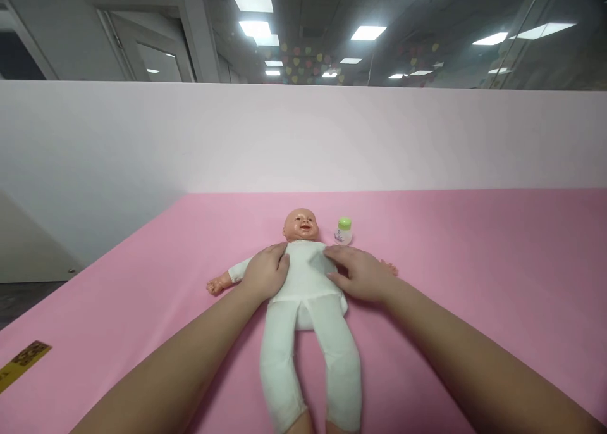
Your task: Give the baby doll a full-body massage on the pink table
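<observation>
A baby doll (306,272) with a hard plastic head and a white cloth body lies face up on the pink surface, its head at the far end and its legs toward me. My left hand (268,271) lies along the side of its chest and upper arm, fingers stretched out. On the opposite side, my right hand (358,272) rests with its fingertips on the chest and the thumb spread apart. Part of the doll's arm on that side is hidden beneath it. Neither hand is closed around anything that I can see.
A small clear jar with a green lid (344,231) stands beside the doll's head. The pink padded surface (474,250) meets a white wall panel (379,136) at the back. A yellow sticker (23,364) is at the near left edge.
</observation>
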Available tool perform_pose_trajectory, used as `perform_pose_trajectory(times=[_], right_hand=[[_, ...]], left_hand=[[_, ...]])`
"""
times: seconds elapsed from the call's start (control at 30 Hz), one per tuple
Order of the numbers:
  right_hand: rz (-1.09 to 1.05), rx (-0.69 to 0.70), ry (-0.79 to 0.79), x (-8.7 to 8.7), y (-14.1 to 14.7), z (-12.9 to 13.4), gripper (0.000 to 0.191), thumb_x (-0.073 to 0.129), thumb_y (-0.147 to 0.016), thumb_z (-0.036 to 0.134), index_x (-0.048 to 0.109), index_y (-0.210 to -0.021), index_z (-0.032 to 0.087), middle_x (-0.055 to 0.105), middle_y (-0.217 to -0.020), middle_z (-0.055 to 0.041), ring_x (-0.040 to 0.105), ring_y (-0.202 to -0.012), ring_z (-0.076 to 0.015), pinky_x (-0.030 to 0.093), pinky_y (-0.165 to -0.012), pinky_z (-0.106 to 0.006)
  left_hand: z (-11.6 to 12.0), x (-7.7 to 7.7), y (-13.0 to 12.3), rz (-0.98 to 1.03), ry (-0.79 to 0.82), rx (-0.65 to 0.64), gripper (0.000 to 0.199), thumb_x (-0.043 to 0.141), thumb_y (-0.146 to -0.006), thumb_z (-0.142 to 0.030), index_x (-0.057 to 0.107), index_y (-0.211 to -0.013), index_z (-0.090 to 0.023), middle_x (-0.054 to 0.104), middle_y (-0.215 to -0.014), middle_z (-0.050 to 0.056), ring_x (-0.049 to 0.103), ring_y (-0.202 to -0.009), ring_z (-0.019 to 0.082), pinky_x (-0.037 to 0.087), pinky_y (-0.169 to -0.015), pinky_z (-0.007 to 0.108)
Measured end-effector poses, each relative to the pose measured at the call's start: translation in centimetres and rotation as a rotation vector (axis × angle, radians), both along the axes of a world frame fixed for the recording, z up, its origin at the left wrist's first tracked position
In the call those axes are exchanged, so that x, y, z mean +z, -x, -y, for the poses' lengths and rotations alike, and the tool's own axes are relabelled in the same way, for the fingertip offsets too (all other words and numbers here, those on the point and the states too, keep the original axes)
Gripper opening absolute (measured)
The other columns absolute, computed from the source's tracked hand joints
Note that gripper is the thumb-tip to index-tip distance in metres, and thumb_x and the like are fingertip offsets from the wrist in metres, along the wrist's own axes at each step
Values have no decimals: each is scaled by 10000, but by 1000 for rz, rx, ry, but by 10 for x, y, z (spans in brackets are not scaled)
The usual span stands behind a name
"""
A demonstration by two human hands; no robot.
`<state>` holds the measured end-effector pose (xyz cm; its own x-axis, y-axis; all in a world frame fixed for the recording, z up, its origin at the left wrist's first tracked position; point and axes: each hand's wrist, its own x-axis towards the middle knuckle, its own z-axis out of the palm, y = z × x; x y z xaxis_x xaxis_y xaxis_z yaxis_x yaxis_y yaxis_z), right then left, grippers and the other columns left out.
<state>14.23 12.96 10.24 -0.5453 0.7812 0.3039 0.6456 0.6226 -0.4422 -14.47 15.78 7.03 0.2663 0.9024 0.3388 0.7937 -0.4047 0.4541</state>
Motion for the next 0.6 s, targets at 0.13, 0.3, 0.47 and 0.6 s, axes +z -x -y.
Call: perform_pose_trajectory(times=[0.13, 0.3, 0.47, 0.6], right_hand=[[-294, 487, 153, 12, 22, 32, 319, 572, -1047, 329, 756, -1294, 247, 778, -1270, -73, 700, -1253, -260, 441, -1199, -484], [-387, 625, 286, 4, 46, 49, 276, 593, -1065, 352, 791, -1213, 232, 811, -1171, -74, 736, -1196, -243, 433, -1207, -480], [-259, 401, 17, -15, 49, 27, 410, 569, -1075, 398, 671, -1439, 239, 620, -1521, -125, 549, -1453, -289, 347, -1272, -555], [-28, 224, 7, -20, 46, 5, 574, 505, -1095, 512, 489, -1610, 258, 412, -1685, -105, 331, -1596, -311, 191, -1321, -614]], left_hand=[[0, -1, 1, 0, -9, -12, 404, 380, -1067, -384, 692, -1255, -210, 748, -1264, 113, 698, -1139, 302, 534, -977, 439], [-2, -4, 0, -13, -22, 9, 400, 389, -1064, -382, 671, -1294, -216, 740, -1307, 102, 689, -1171, 310, 512, -993, 444], [1, 0, -3, -57, -22, -3, 298, 432, -1046, -384, 687, -1089, -236, 775, -1097, 91, 717, -996, 299, 524, -857, 414], [2, 2, -5, -31, -13, -15, 289, 467, -1028, -365, 699, -1159, -252, 761, -1246, 88, 715, -1104, 293, 527, -927, 403]])
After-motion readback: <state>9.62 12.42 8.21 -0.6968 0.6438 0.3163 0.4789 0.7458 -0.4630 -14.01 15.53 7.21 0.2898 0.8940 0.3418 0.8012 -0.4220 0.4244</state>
